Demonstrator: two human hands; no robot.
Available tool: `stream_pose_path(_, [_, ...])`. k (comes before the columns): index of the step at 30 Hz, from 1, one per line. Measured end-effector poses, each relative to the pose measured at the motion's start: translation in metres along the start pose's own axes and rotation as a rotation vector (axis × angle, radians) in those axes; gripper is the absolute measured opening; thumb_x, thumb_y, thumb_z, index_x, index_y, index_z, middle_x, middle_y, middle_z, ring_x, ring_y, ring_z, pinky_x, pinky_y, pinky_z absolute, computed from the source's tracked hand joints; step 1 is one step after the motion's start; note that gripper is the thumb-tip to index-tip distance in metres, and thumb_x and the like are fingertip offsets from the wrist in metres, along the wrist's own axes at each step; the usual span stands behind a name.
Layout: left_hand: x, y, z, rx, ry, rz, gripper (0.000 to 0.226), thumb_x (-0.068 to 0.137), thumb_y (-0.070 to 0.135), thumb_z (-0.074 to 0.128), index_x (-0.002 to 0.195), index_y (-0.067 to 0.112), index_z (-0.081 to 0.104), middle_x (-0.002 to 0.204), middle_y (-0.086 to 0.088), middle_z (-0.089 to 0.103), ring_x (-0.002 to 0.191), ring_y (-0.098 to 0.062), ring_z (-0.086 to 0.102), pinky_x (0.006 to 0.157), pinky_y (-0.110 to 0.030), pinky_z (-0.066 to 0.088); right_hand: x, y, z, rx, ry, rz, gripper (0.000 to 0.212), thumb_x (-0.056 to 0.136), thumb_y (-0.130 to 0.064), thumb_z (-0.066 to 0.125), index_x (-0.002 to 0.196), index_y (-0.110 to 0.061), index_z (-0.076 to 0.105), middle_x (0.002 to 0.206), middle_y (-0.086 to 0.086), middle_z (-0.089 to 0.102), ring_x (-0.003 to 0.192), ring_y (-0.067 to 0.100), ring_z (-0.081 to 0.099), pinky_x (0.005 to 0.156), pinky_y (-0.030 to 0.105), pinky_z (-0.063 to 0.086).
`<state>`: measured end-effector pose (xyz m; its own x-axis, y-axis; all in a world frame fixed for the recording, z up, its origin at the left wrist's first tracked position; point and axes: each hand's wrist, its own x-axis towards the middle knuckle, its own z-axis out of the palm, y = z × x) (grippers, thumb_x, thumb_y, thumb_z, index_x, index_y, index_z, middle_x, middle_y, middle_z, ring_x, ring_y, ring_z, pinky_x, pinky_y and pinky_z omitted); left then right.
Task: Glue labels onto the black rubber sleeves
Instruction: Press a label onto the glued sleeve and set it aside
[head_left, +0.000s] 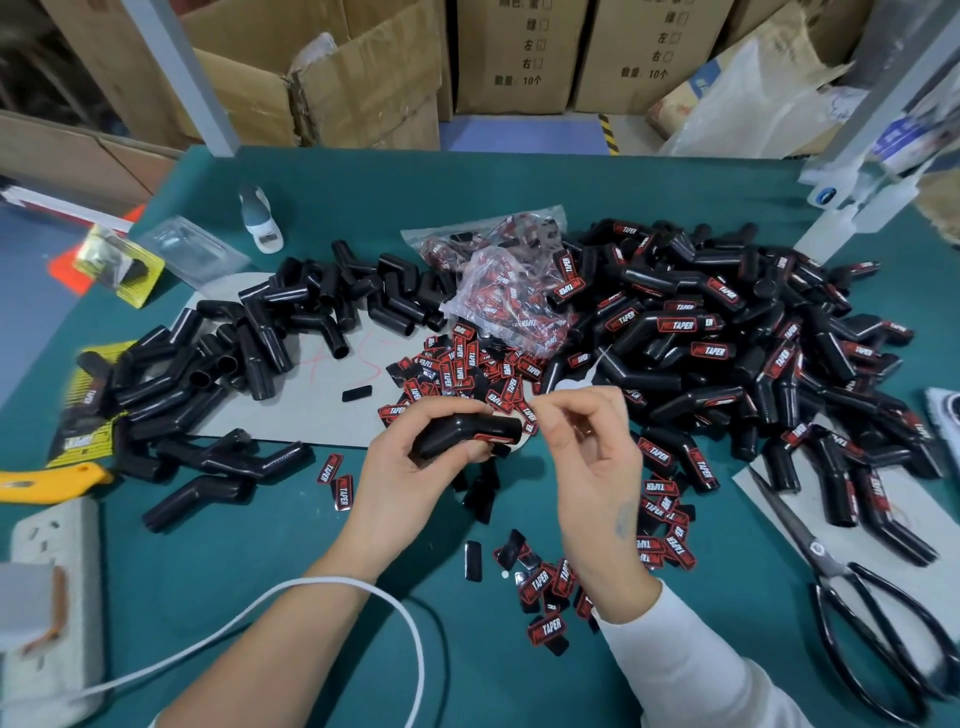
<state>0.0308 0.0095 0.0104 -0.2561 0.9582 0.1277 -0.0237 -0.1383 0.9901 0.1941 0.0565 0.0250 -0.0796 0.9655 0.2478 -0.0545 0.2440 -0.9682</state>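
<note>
My left hand (410, 467) grips a black bent rubber sleeve (467, 434) just above the green table (249, 545). My right hand (592, 457) is at the sleeve's right end, thumb and forefinger pinching a small red-and-black label (529, 415); how much of it they hold is unclear. Loose labels (467, 369) lie scattered behind and below my hands. Plain black sleeves (291, 322) are heaped on the left. A large heap of labelled sleeves (727, 338) fills the right.
A clear bag of labels (509, 291) lies behind the loose ones. A small glue bottle (260, 218) stands at the back left. Black scissors (852, 597) lie at the right, and a power strip (52, 571), white cable (311, 587) and yellow knife (47, 480) at the left. Cardboard boxes stand beyond the table.
</note>
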Motion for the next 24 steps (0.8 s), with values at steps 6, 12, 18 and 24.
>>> stream_pose_path(6, [0.002,-0.005,0.0,-0.272,0.049,-0.119,0.031,0.085,0.017,0.078,0.115,0.022,0.075,0.11,-0.007,0.077,0.092,-0.021,0.075,0.084,-0.027,0.06,-0.003,0.004,-0.008,0.058,-0.085,0.196,0.014,0.105,-0.031,0.057,0.1,-0.026,0.068,0.076,0.002,0.061,0.066,0.015,0.053,0.059,0.023,0.046])
stream_pose_path(12, [0.004,-0.007,-0.001,-0.346,0.045,-0.154,0.035,0.085,0.017,0.079,0.119,0.015,0.072,0.112,-0.013,0.075,0.096,-0.023,0.072,0.085,-0.028,0.059,-0.007,0.01,0.004,0.107,-0.217,0.305,0.008,0.092,-0.033,0.074,0.099,-0.032,0.075,0.08,-0.005,0.062,0.067,0.009,0.056,0.062,0.021,0.048])
stream_pose_path(18, [0.0,-0.008,0.004,-0.337,0.023,-0.176,0.035,0.084,0.019,0.08,0.118,0.017,0.073,0.116,-0.014,0.075,0.104,-0.025,0.072,0.085,-0.028,0.059,-0.005,0.012,0.004,0.17,-0.165,0.302,0.008,0.083,-0.024,0.079,0.088,-0.019,0.083,0.085,0.008,0.056,0.064,0.012,0.049,0.063,0.021,0.044])
stream_pose_path(24, [-0.001,-0.007,0.006,-0.338,0.036,-0.182,0.033,0.083,0.019,0.08,0.115,0.019,0.075,0.109,-0.012,0.076,0.095,-0.021,0.073,0.084,-0.026,0.058,-0.005,0.014,0.003,0.182,-0.169,0.286,0.003,0.083,-0.026,0.081,0.083,-0.024,0.083,0.083,-0.001,0.058,0.066,0.012,0.05,0.067,0.019,0.044])
